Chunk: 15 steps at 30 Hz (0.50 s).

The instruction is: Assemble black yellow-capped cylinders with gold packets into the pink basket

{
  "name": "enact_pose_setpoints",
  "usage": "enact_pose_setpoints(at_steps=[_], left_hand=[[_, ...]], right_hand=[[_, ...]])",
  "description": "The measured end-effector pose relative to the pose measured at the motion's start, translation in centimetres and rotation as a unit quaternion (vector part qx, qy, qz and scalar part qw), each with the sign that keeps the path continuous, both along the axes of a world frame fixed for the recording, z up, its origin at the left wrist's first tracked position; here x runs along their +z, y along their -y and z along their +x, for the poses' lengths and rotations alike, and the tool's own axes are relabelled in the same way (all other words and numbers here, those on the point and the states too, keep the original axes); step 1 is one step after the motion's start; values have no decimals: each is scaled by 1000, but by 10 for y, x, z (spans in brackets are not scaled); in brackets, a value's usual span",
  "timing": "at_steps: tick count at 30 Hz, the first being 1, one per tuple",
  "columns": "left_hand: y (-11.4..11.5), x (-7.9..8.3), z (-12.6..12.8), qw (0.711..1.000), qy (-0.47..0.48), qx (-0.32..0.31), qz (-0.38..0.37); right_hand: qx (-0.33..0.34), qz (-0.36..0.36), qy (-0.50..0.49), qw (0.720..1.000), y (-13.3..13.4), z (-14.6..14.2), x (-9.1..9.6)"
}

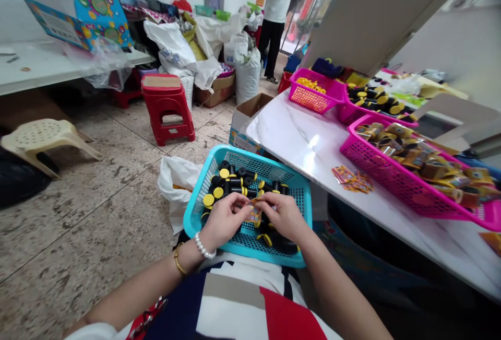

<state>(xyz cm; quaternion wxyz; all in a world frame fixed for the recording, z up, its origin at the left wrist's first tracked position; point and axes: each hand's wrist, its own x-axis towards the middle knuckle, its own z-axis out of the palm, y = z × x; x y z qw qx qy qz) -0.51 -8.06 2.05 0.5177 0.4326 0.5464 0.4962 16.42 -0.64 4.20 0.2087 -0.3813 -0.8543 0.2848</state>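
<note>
Both hands meet above a turquoise plastic basket (191, 209) on my lap. My left hand (227, 219) pinches one side of a small orange printed packet (255, 214), and my right hand (282, 215) pinches its upper right edge. Whether anything is inside the packet, I cannot tell. Under and around the hands, the basket holds many small black cylinders with yellow caps (218, 192), lying and standing in a jumble. Part of the basket's middle is hidden behind my fingers.
On the white marbled table (285, 126) to the right lie loose orange packets (352, 179), beside a pink basket (395, 186) of wrapped pieces. Another pink basket (313, 102) holds yellow parts. A red stool (166, 105) and a white sack (178, 173) stand left. A person (277, 6) stands behind.
</note>
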Motion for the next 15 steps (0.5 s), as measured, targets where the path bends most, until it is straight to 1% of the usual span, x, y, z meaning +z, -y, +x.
enact_pose_setpoints(at_steps=[2,4,6,7,10,13,15], left_hand=[[0,-3,-2,1000,-11,16,-2],[0,-7,-3,1000,-22,10,-7],[-1,-10,-4,1000,-25,-8,-11],[-1,-11,-4,1000,-25,-14,-13],[-3,-10,-5,1000,-20,-7,-22],[-3,-5,-5,999,-17,7,-26],[-1,-4,-4,1000,-23,12,-19]], right_hand=[[-41,55,53,996,-14,12,-11],[-75,115,122,983,-33,26,-22],[-77,167,173,967,-47,37,-29],[-73,189,180,963,-52,41,-32],[-82,218,129,964,-54,40,-35],[-128,208,59,968,-47,34,-34],[-157,202,40,966,-41,32,-32]])
